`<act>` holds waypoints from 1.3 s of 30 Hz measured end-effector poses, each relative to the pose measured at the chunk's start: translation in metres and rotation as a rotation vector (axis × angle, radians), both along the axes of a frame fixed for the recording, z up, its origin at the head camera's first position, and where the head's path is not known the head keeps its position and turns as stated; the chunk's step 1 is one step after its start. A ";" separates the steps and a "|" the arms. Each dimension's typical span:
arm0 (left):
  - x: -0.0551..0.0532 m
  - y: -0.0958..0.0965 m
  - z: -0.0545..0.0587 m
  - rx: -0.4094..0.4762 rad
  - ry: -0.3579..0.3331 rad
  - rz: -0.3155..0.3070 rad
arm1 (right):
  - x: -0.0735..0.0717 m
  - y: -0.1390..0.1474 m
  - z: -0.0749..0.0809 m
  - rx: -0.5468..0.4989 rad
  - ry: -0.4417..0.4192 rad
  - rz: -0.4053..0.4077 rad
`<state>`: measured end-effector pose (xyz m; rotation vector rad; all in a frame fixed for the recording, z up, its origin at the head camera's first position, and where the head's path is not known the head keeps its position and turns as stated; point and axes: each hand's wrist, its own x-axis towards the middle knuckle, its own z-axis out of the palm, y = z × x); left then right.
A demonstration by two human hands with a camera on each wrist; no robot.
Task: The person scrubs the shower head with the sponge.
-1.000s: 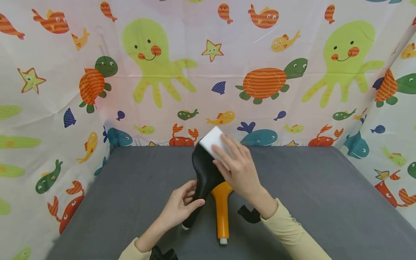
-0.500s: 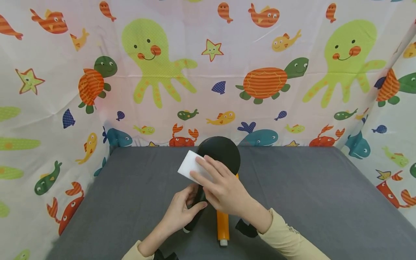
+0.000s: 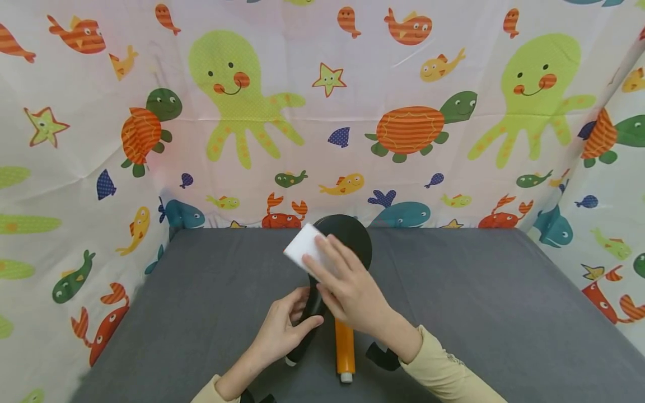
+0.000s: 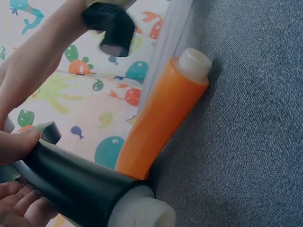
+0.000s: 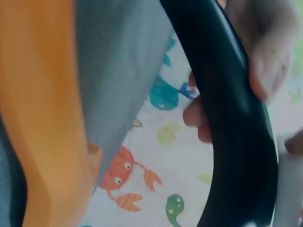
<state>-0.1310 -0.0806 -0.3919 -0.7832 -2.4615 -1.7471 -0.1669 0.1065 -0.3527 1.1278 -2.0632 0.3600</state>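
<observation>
My left hand (image 3: pixel 282 327) grips the handle of a black handheld shower head (image 3: pixel 347 232), raised above the table with its round head upward. In the left wrist view, the thumb and fingers lie around the black handle (image 4: pixel 80 184), near its white threaded end (image 4: pixel 147 215). My right hand (image 3: pixel 355 291) holds a white sponge (image 3: pixel 305 246) against the black shower head where the handle meets the head. The right wrist view shows a sliver of the sponge (image 5: pixel 289 189) beside the curved handle. An orange shower head (image 3: pixel 345 350) lies just behind; its upper part is hidden.
A grey cloth (image 3: pixel 468 313) covers the table. White curtains with printed sea animals (image 3: pixel 322 123) stand at the back and both sides. Black straps (image 3: pixel 384 356) sit at the wrists. The orange handle (image 4: pixel 161 118) is close to the black one.
The black shower head has turned, so its round head shows more fully. The sponge has slid from the head's upper edge down to the neck, then slightly up again. The left hand keeps its grip.
</observation>
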 end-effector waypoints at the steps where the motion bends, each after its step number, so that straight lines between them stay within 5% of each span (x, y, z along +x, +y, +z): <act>1: 0.000 0.000 0.000 0.004 0.004 0.001 | 0.002 -0.002 -0.002 0.040 0.010 0.034; 5: -0.003 0.000 -0.004 0.038 -0.016 -0.012 | 0.000 0.002 0.000 0.067 -0.001 0.057; 11: -0.002 0.001 -0.004 0.086 -0.057 -0.074 | -0.014 0.022 0.015 -0.233 -0.072 -0.169; 13: -0.002 0.001 -0.004 0.085 -0.051 -0.079 | -0.014 0.024 0.014 -0.266 -0.068 -0.188; 23: -0.005 -0.002 -0.006 0.160 -0.062 -0.060 | 0.012 0.015 -0.010 0.123 0.081 0.167; 26: -0.006 -0.001 -0.005 0.198 -0.069 -0.121 | 0.002 0.024 -0.001 0.024 0.072 0.115; 29: -0.007 -0.001 -0.005 0.233 -0.088 -0.192 | -0.011 0.036 0.010 -0.191 0.014 -0.012; 33: -0.006 -0.001 -0.005 0.228 -0.105 -0.219 | -0.016 0.044 0.015 -0.382 -0.080 -0.103; 36: -0.006 -0.001 -0.006 0.213 -0.097 -0.203 | -0.007 0.037 0.006 -0.317 -0.039 -0.043; 39: -0.006 -0.002 -0.009 0.209 -0.084 -0.183 | 0.007 0.024 -0.007 -0.141 0.061 0.087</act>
